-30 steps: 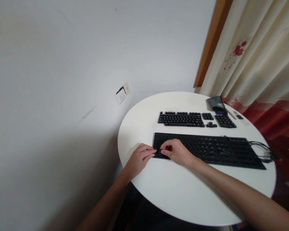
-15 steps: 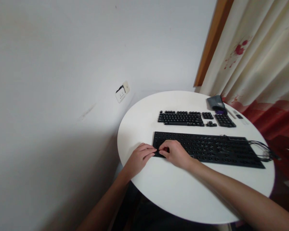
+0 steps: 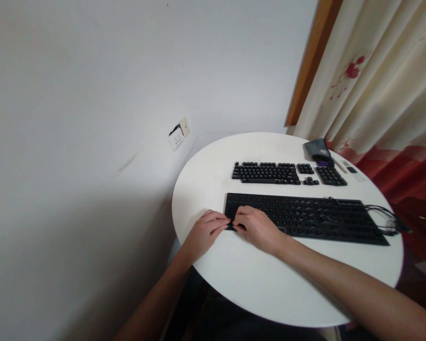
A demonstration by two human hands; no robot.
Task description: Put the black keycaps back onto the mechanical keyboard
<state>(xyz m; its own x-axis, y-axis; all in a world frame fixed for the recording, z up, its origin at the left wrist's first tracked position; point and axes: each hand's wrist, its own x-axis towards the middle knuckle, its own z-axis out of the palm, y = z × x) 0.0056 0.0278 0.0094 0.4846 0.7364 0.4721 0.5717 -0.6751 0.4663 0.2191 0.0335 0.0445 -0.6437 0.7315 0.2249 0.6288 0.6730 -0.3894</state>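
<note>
Near surface (image 3: 241, 279): open left of right forearm (image 3: 315, 259)
Keycaps (image 3: 270, 172)–keyboard (image 3: 305, 215) gap: narrow, passable
Right end: cable bundle (image 3: 394, 227) blocks

The person's left hand (image 3: 208, 232) and right hand (image 3: 255, 227) are bare, with slim fingers; the nails are too small to make out. Behind each hand the wrist is narrow and uncovered, and the left forearm (image 3: 156, 298) and right forearm (image 3: 337, 274) are bare too, slender at the wrist and broader farther back. Just left of the left wrist shows a bluish-grey patch of cloth (image 3: 175, 248). Below the hands, dark clothing (image 3: 230, 312) lies in shadow, its cut impossible to tell.
</note>
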